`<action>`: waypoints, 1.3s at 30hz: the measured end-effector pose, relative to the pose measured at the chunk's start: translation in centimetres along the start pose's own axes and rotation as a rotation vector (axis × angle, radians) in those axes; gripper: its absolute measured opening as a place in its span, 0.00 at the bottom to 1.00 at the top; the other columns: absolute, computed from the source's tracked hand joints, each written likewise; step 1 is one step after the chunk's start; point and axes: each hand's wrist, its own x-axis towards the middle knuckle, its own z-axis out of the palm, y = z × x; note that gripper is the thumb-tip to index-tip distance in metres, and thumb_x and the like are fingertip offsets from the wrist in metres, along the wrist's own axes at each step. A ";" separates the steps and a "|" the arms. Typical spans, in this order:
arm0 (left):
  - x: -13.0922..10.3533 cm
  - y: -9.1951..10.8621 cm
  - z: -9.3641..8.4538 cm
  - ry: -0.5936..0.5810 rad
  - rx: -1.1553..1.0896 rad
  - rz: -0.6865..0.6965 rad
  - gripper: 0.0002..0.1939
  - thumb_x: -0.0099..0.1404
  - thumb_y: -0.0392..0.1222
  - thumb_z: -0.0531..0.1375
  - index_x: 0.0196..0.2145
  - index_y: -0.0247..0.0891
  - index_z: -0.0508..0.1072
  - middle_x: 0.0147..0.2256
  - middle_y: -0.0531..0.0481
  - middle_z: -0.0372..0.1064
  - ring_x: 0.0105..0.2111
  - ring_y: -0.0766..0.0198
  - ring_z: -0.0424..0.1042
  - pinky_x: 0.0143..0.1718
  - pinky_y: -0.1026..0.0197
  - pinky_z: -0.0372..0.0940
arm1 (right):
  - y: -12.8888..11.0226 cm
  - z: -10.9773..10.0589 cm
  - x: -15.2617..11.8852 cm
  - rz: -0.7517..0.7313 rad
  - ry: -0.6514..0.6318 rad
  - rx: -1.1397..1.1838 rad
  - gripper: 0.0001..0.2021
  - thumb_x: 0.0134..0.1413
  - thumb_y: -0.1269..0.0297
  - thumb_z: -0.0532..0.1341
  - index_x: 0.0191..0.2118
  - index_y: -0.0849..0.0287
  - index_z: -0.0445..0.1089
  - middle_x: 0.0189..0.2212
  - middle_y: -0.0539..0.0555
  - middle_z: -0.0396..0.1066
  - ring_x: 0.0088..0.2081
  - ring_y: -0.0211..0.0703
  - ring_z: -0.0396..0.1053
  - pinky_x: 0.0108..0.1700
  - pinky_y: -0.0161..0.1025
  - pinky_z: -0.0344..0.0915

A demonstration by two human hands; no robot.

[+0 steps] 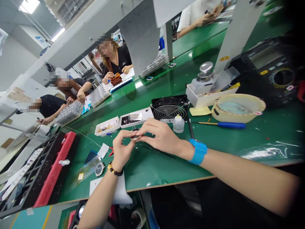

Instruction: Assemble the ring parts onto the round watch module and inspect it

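Evidently we had both hands on one thing: a small round piece [136, 137], dark and flat-looking, raised above the green bench [233, 140]. Taking the fan [169, 112] as landmark, we placed the piece to its left and nearer to us, well apart from the white bottle [178, 124] just in front of the fan.

Grip: our left hand [122, 146] pinched the piece's left side between thumb and forefinger; our right hand [158, 136] met it from the other side, fingertips bunched close. Both pinches were narrow — whether the right fingertips pressed the face or only the rim, we could not tell.

Handling, our judgement: the left pinch was best kept as the steady one, on the rim rather than the face, so that the right could shift without turning the piece. Light, even pressure and little height over the bench seemed wise.

Orientation: we saw the piece nearly edge-on, its flat faces roughly up and down. Its longest visible line ran crosswise, from left hand to right — apparently a diameter, since a disc has no true long axis. Which face was uppermost stayed unclear; the fingers covered too much.
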 end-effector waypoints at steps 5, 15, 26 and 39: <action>0.0 0.1 0.0 -0.001 -0.010 0.038 0.04 0.66 0.35 0.67 0.38 0.41 0.77 0.39 0.48 0.79 0.41 0.60 0.77 0.44 0.57 0.71 | 0.1 -0.1 -0.1 -0.087 -0.025 -0.028 0.02 0.63 0.69 0.67 0.39 0.60 0.74 0.33 0.54 0.74 0.37 0.45 0.72 0.40 0.43 0.69; 0.6 -0.2 0.4 -0.030 -0.365 -0.254 0.17 0.56 0.46 0.76 0.33 0.40 0.73 0.38 0.48 0.80 0.38 0.60 0.80 0.40 0.59 0.74 | -0.9 0.2 0.1 0.057 -0.038 0.014 0.06 0.63 0.66 0.68 0.45 0.56 0.73 0.39 0.54 0.75 0.43 0.46 0.72 0.46 0.44 0.70; 0.8 -0.4 0.2 -0.039 -0.356 -0.217 0.15 0.56 0.43 0.76 0.33 0.40 0.74 0.39 0.47 0.80 0.40 0.60 0.79 0.40 0.60 0.74 | -0.4 0.1 -0.1 -0.037 -0.016 0.037 0.03 0.64 0.71 0.65 0.39 0.55 0.73 0.37 0.53 0.74 0.41 0.45 0.71 0.44 0.45 0.70; 0.6 -0.6 -0.1 -0.071 -0.306 -0.286 0.18 0.58 0.51 0.74 0.43 0.41 0.80 0.44 0.44 0.80 0.46 0.54 0.79 0.46 0.54 0.75 | -0.2 0.3 0.0 0.109 0.038 0.199 0.05 0.65 0.66 0.66 0.38 0.55 0.70 0.35 0.52 0.71 0.40 0.45 0.69 0.43 0.44 0.68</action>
